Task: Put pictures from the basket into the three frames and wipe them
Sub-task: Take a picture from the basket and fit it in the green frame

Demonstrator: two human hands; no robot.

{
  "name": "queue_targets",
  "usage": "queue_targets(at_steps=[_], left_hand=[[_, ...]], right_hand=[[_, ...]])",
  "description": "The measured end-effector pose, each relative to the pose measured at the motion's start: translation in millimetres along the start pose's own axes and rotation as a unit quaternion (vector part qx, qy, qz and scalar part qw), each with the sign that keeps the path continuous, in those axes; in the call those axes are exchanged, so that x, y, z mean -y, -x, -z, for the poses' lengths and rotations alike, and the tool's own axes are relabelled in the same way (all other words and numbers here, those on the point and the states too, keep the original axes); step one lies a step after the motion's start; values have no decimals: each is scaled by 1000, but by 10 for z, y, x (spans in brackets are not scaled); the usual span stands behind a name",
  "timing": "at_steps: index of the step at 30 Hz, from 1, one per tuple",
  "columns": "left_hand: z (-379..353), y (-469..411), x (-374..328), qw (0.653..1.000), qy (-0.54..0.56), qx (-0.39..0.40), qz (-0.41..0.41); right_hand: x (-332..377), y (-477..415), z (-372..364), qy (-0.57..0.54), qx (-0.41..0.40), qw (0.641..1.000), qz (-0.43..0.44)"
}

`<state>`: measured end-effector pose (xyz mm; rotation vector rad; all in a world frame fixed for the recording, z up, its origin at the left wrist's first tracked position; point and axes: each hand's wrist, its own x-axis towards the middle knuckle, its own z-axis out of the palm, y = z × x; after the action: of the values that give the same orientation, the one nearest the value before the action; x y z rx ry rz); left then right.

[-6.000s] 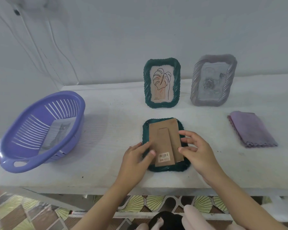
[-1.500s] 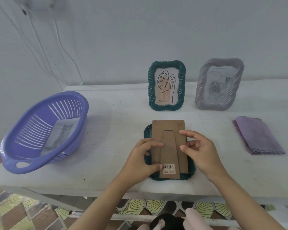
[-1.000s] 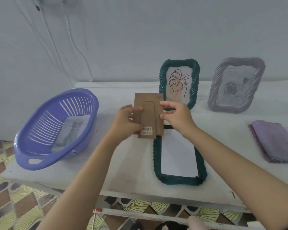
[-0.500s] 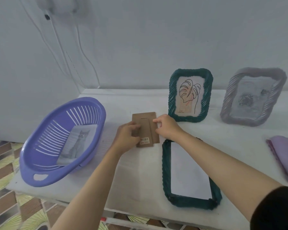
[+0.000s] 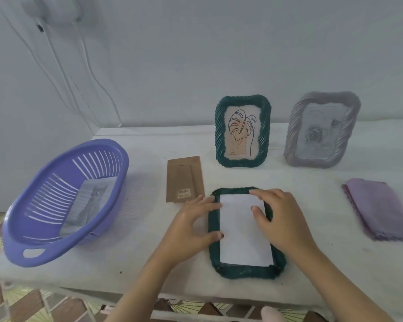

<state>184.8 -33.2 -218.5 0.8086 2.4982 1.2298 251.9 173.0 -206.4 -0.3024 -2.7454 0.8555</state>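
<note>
The face-down green frame [image 5: 244, 274] lies near the worktop [image 5: 130, 270] edge, a white sheet [image 5: 243, 238] in its recess. Left hand [image 5: 191, 226] and right hand [image 5: 282, 219] rest spread on its rim and sheet, gripping nothing. Best steady the rim and lift the sheet by a corner. Beyond lie the cardboard backing [image 5: 184, 178] and the basket [image 5: 63, 201] holding the cat picture [image 5: 89, 203]
</note>
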Motion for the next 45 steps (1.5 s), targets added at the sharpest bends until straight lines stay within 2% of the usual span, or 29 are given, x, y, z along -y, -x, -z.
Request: queue_targets(at_steps=[4,9,16,26,32,35,39,41,45], left_hand=[[-98,92,39,999,-36,20,12],[-95,81,24,998,-62,26,12],[-94,90,18,997,-69,31,21],[-78,84,36,996,-83,39,13],[-93,82,56,993,-106,46,5],[-89,87,54,993,-105,44,2],[-86,85,49,993,-110,40,-1],[-85,84,45,993,-111,40,-1],[-86,83,45,993,-111,43,0]], right_hand=[[-74,374,59,47,15,998,-46],[-5,425,10,77,29,996,-37],[-26,398,-70,-69,-39,994,-70],[-70,411,-70,-175,-82,979,-65],[-57,478,-110,-40,-129,991,15],[-70,498,-124,35,-156,985,59],[-83,511,-144,77,-185,975,91],[-69,515,-160,75,-181,977,84],[-61,460,-131,-57,-129,990,16]])
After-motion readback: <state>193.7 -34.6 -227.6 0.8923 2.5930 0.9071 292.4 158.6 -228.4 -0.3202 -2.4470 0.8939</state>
